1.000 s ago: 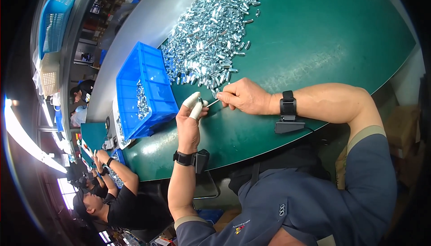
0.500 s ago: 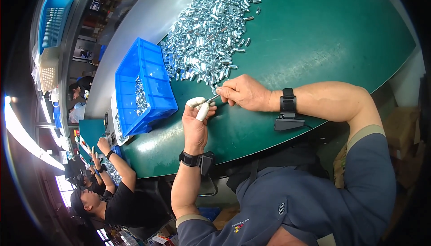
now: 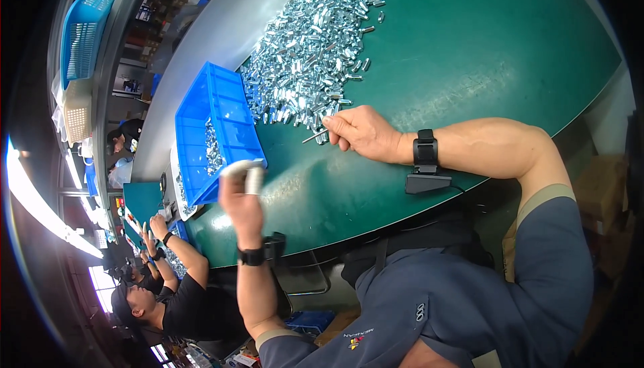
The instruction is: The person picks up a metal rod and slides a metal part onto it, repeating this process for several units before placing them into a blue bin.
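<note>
My right hand (image 3: pixel 363 136) is closed on a thin metal rod (image 3: pixel 312 138), whose tip points left over the table. Just beyond that hand lies a large heap of small shiny metal sleeves (image 3: pixel 305 56). My left hand (image 3: pixel 242 200), with white coverings on some fingers, is at the near right corner of a blue plastic bin (image 3: pixel 235 126). Motion smears its fingers, so whether they hold a piece cannot be made out. Inside the bin lie many small metal parts (image 3: pixel 213 148).
The green table (image 3: pixel 463 66) curves along its near edge. A white tray (image 3: pixel 180 190) with metal parts sits left of the bin. Another person (image 3: pixel 191 301) works at the left. Blue and cream baskets (image 3: pixel 84 46) stand on a rack at the far left.
My left hand has moved left, away from the rod's tip, to the bin's corner. My right hand stays nearly in place, still gripping the rod, which is now in plain sight.
</note>
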The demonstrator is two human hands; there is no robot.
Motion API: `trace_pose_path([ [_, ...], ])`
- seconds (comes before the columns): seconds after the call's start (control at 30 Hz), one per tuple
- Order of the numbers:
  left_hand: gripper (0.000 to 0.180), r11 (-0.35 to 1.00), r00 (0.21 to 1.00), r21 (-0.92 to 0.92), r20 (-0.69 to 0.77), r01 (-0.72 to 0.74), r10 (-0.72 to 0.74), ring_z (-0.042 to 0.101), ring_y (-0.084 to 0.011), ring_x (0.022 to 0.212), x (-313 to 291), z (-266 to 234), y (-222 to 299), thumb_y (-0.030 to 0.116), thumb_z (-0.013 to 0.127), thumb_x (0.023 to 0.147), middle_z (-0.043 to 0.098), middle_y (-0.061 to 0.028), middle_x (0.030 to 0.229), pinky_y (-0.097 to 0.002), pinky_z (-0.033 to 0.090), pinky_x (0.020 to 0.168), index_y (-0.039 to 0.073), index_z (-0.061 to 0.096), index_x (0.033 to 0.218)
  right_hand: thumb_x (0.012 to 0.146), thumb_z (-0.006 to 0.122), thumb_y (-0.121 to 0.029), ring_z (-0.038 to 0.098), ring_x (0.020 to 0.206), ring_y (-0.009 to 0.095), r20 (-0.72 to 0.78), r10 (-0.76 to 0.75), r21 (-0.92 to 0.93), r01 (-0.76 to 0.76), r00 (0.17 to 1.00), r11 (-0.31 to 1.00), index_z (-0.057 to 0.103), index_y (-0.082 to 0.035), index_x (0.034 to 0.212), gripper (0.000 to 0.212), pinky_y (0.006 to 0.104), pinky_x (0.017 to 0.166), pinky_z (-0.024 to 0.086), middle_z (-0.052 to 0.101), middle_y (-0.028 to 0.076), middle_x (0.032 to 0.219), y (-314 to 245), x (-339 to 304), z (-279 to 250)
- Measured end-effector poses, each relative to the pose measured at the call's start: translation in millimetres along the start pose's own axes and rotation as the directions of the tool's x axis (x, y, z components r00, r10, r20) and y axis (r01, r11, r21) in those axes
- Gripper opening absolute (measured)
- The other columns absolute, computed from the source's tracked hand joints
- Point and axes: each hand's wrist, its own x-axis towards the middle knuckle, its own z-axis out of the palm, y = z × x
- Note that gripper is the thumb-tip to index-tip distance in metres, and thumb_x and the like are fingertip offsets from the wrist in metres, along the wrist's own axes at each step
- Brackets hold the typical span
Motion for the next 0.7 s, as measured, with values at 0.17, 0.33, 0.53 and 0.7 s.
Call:
trace_pose_path([
  [0.17,0.024,0.769,0.926,0.63,-0.217,-0.11,0.31,0.07,-0.0195,0.1,42,-71,7,0.003,0.07,0.096,0.073,-0.0104,0.11,-0.0319,0.055,0.088,0.001,0.067,0.12,0.108,0.053,-0.043,0.059,0.062,0.01,0.033,0.014,0.006,-0.014,0.999,1.0,0.068,-0.003,0.079,0.052,0.0291,0.059,0.047,0.064,0.002,0.067,0,0,4],
  [0.33,0.031,0.78,0.975,0.588,0.083,-0.213,0.204,0.067,-0.0311,0.102,59,-2,-16,0.009,0.076,0.089,0.072,-0.0139,0.112,-0.0385,0.053,0.087,0.005,0.071,0.119,0.107,0.053,-0.044,0.062,0.06,0.014,0.013,0.004,-0.008,-0.003,1.0,1.0,0.069,-0.003,0.077,0.053,0.0329,0.06,0.048,0.065,0.006,0.064,0,1,3],
  [0.53,0.026,0.691,0.966,0.677,0.224,-0.252,0.132,0.066,-0.0378,0.1,71,67,-53,0.009,0.076,0.088,0.068,-0.0157,0.103,-0.0423,0.054,0.088,0.004,0.07,0.112,0.107,0.053,-0.043,0.062,0.06,0.014,0.024,0.015,-0.002,-0.015,1.0,1.0,0.07,-0.003,0.078,0.052,0.0325,0.06,0.048,0.066,0.006,0.064,-3,-2,3],
  [0.7,0.018,0.803,0.973,0.575,0.228,-0.156,0.026,0.068,-0.0331,0.094,49,63,-52,0.002,0.074,0.088,0.068,-0.0139,0.1,-0.0388,0.054,0.084,0.002,0.068,0.105,0.106,0.054,-0.041,0.063,0.06,0.016,0.031,0.014,-0.011,-0.013,0.999,1.0,0.071,-0.003,0.079,0.049,0.0337,0.06,0.049,0.066,0.007,0.064,-6,-1,2],
])
